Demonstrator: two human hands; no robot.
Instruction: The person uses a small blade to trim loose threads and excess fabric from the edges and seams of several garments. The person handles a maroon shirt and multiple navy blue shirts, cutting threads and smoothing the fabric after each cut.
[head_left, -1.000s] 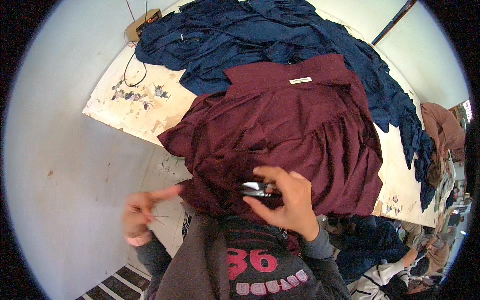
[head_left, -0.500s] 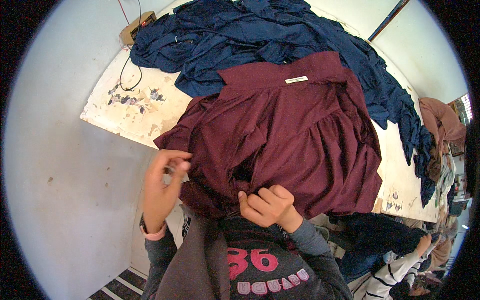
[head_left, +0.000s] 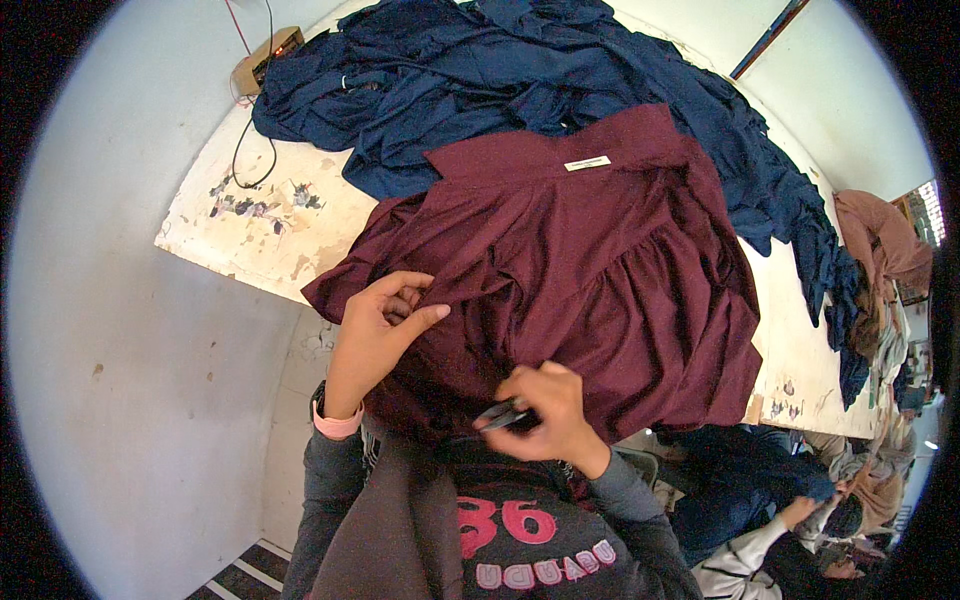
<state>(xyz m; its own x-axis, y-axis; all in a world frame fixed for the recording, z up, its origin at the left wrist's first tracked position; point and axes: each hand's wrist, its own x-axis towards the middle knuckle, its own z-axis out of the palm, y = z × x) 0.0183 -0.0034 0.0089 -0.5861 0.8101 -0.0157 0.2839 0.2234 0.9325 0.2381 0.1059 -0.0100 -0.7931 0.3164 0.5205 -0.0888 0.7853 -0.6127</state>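
A maroon gathered garment (head_left: 600, 270) with a wide band and a small white label (head_left: 587, 163) is spread at the table's near edge, partly hanging over it. On its left part, my left hand (head_left: 385, 325) reaches in with bent fingers, thumb and fingertips apart against the cloth. My right hand (head_left: 548, 410) is closed around a small dark tool that looks like thread snips (head_left: 503, 415), just above the garment's lower edge. Motion blurs this hand, and its fingers hide part of the snips.
Behind the garment lies a large heap of navy cloth (head_left: 480, 75) across the pale, worn table (head_left: 215, 225). A small box with a cable (head_left: 265, 62) stands at the far left corner, by the wall. At the lower right, another person's hand (head_left: 800, 512) is on dark cloth.
My left hand has moved right and slightly up onto the garment. My right hand has turned and shifted slightly, and the dark snips now show in it.
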